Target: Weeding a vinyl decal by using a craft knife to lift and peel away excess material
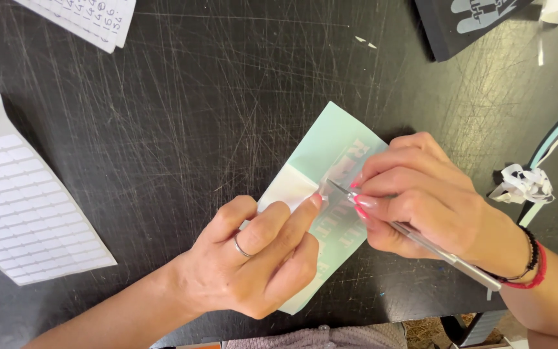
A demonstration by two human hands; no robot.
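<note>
While the person is bending over the scratched black work table [182, 97], both hands are meeting on a pale mint-green vinyl sheet [330, 139] lying near the table's front edge. The left hand [259, 258] is resting on the sheet's lower left part, fingers curled loosely and the extended forefinger pressing the sheet flat, its tip right beside the tool's point; a thin ring is showing on one finger. The right hand [421, 194] is gripping a slim silver craft knife [421, 242] like a pen, fingers closed tight round its shaft, the tip touching the sheet's whitish lettering near the middle. Red and dark bracelets [532, 262] are circling that wrist. A white sheet of small labels [27, 207] is lying well apart on the left, and a curl of white vinyl scraps [524, 184] is sitting just right of the right hand.
</note>
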